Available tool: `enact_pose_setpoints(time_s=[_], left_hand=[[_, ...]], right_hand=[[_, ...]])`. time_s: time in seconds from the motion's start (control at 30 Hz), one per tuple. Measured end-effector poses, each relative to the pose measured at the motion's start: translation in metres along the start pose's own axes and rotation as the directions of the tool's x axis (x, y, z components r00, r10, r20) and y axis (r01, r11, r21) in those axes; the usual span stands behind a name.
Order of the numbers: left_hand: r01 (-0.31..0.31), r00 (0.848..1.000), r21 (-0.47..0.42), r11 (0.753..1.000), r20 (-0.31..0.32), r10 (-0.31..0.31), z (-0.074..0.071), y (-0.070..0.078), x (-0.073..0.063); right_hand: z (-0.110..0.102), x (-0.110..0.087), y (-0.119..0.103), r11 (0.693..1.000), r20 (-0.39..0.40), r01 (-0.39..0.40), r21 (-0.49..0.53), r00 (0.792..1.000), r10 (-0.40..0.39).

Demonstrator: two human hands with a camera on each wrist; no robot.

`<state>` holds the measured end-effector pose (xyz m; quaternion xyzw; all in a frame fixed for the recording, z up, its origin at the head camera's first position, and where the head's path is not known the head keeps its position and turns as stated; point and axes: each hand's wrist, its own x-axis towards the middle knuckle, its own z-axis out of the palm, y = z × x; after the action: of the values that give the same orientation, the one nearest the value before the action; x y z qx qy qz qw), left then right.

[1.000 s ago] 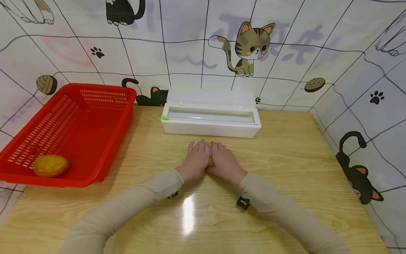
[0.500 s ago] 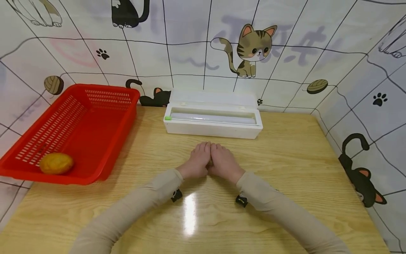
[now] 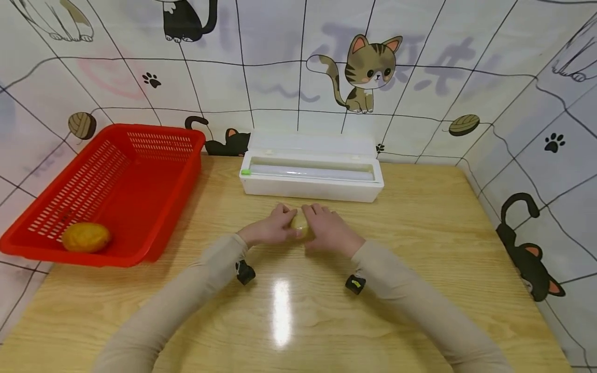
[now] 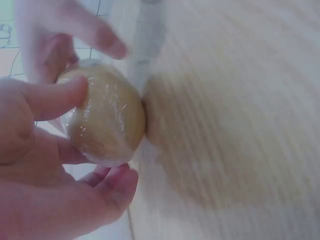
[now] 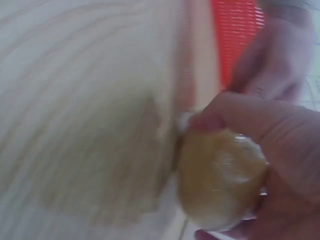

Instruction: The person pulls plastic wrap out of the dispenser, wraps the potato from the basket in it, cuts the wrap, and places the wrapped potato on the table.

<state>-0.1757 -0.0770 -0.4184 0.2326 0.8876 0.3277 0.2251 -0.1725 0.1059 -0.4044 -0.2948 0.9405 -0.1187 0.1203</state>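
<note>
Left hand (image 3: pixel 271 228) gripped film-wrapped item (image 4: pixel 111 119) from left, fingers half curled; right hand (image 3: pixel 330 231) likewise from right. Slick film (image 4: pixel 106 152) risked slip; tugging, tears.

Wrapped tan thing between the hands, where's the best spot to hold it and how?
Probably the rounded flanks of the wrapped tan thing, coming in from both sides. It bulges, shows no handle, and looks shiny, perhaps slippery, so curling the left hand and right hand around it should beat a light pinch.
</note>
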Motion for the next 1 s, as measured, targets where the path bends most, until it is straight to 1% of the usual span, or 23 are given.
enact_pose_setpoints(time_s=[0.03,0.1,0.17,0.27,0.3,0.37,0.5,0.57,0.63,0.67,0.7,0.77,0.8,0.9,1.0], left_hand=[[0.009,1.000,-0.010,1.000,0.022,-0.008,-0.002,0.001,0.000],[-0.005,1.000,-0.012,1.000,0.026,0.005,-0.004,0.002,0.000],[-0.040,0.999,0.037,0.999,0.008,0.040,-0.003,0.005,0.000],[-0.072,0.997,0.112,0.991,-0.022,0.075,-0.002,0.009,0.000],[-0.078,0.996,0.135,0.988,-0.024,0.082,-0.003,0.011,0.001],[-0.087,0.996,0.177,0.980,-0.009,0.090,-0.005,0.013,0.003],[-0.111,0.994,0.226,0.968,0.035,0.106,-0.012,0.019,0.010],[-0.107,0.994,0.237,0.966,0.055,0.096,-0.015,0.021,0.013],[-0.090,0.995,0.234,0.968,0.066,0.077,-0.016,0.022,0.015],[-0.085,0.995,0.229,0.970,0.067,0.071,-0.017,0.022,0.015],[-0.083,0.995,0.227,0.970,0.065,0.070,-0.016,0.022,0.015],[-0.093,0.995,0.217,0.972,0.056,0.083,-0.014,0.021,0.015],[-0.100,0.994,0.214,0.972,0.051,0.092,-0.013,0.020,0.015],[-0.118,0.993,0.177,0.977,0.031,0.114,-0.012,0.018,0.016],[-0.091,0.996,0.117,0.989,0.016,0.090,-0.014,0.017,0.019]], right_hand=[[0.003,0.000,-0.001,1.000,-0.024,0.016,-0.021,1.000,-0.017],[0.008,0.001,-0.001,0.999,-0.093,0.032,-0.042,0.995,-0.036],[0.013,0.002,0.000,0.998,-0.166,0.031,-0.051,0.985,-0.039],[0.018,0.002,0.002,0.997,-0.244,0.027,-0.073,0.969,-0.045],[0.019,0.001,0.003,0.997,-0.258,0.017,-0.074,0.966,-0.036],[0.021,0.000,0.005,0.997,-0.285,-0.001,-0.083,0.958,-0.023],[0.026,-0.006,0.004,0.996,-0.341,-0.050,-0.075,0.940,0.022],[0.026,-0.008,0.003,0.992,-0.373,-0.075,-0.101,0.927,0.033],[0.026,-0.008,0.003,0.984,-0.393,-0.087,-0.159,0.919,0.018],[0.025,-0.008,0.003,0.978,-0.396,-0.090,-0.186,0.918,0.009],[0.024,-0.007,0.004,0.974,-0.389,-0.094,-0.205,0.921,0.008],[0.021,-0.006,0.006,0.972,-0.369,-0.087,-0.219,0.930,0.000],[0.020,-0.006,0.007,0.974,-0.356,-0.084,-0.209,0.935,0.004],[0.015,-0.005,0.008,0.989,-0.307,-0.081,-0.127,0.951,0.038],[0.010,-0.002,0.006,0.999,-0.250,-0.053,0.003,0.967,0.053]])
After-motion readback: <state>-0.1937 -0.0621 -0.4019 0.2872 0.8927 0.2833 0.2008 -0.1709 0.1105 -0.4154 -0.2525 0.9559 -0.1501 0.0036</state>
